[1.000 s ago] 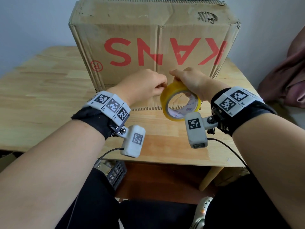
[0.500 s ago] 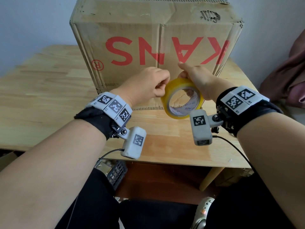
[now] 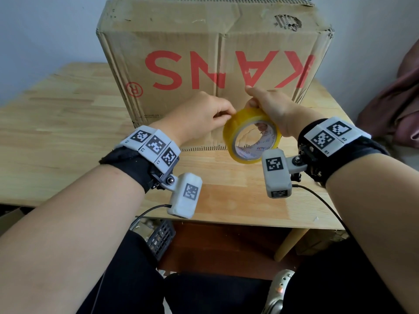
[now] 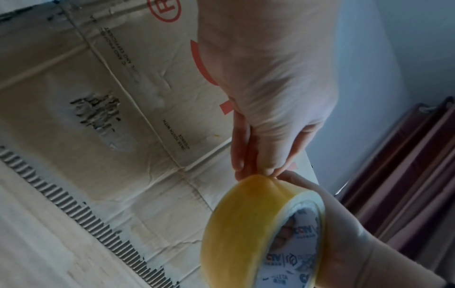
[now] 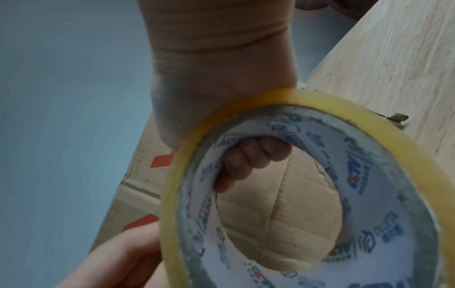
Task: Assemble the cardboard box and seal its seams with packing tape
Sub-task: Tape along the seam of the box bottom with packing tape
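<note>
A large cardboard box (image 3: 204,53) with upside-down red letters stands on the wooden table (image 3: 56,137), one flap lying flat toward me. In front of it I hold a yellow tape roll (image 3: 234,132) above the table. My right hand (image 3: 258,109) grips the roll from above; in the right wrist view its fingers (image 5: 246,159) curl through the printed core of the tape roll (image 5: 430,175). My left hand (image 3: 227,113) is beside the roll. In the left wrist view the left hand (image 4: 258,171) pinches the tape's outer layer at the top of the tape roll (image 4: 246,224).
The box fills the back of the table and its lowered flap (image 4: 86,155) reaches toward the front. Dark red cloth (image 3: 392,109) hangs at the right. A black crate (image 3: 162,236) sits under the table's front edge. Bare wood lies left of the box.
Both hands and the roll have drifted slightly up and to the right. The right hand's grip has shifted over the roll's top. The left fingertips stay at the roll's edge.
</note>
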The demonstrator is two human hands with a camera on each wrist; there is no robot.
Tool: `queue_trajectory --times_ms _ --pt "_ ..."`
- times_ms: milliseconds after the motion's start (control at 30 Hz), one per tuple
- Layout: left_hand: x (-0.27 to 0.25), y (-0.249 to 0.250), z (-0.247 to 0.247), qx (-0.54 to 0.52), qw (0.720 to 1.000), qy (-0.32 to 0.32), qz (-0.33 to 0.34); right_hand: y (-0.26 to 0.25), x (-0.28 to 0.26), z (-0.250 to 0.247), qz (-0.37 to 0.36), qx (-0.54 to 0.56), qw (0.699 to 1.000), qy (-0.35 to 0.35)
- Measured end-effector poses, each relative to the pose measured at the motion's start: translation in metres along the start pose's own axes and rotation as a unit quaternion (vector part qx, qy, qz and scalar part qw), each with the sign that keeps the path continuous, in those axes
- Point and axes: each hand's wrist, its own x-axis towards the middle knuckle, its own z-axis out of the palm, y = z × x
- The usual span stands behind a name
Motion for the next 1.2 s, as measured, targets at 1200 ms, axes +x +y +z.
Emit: queue_trajectory --times_ms 1200 --pt "0.0 -0.002 -0.001 -0.059 0.997 -0.043 -0.029 0.003 0.005 -0.004 -0.007 -0.019 1.0 0.007"
